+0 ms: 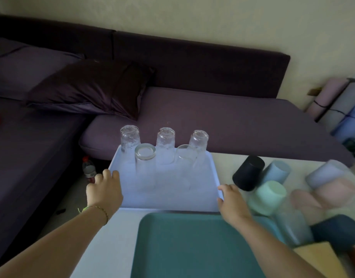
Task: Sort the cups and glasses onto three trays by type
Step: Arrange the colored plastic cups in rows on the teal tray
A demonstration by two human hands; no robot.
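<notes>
Teal flat plastic tray (pixel 192 247) nearest. Just beyond, pale blue rectangular plastic tray (pixel 172 199), gripped at opposite side rims: left hand (pixel 104 189) curled over left rim, right hand (pixel 231 199) over right. Five upturned clear glasses (pixel 145 157) farther out, ahead of both grips; probably far-heavy.

Clear glass tumblers (pixel 145 169), matt tray (pixel 168 199)
</notes>
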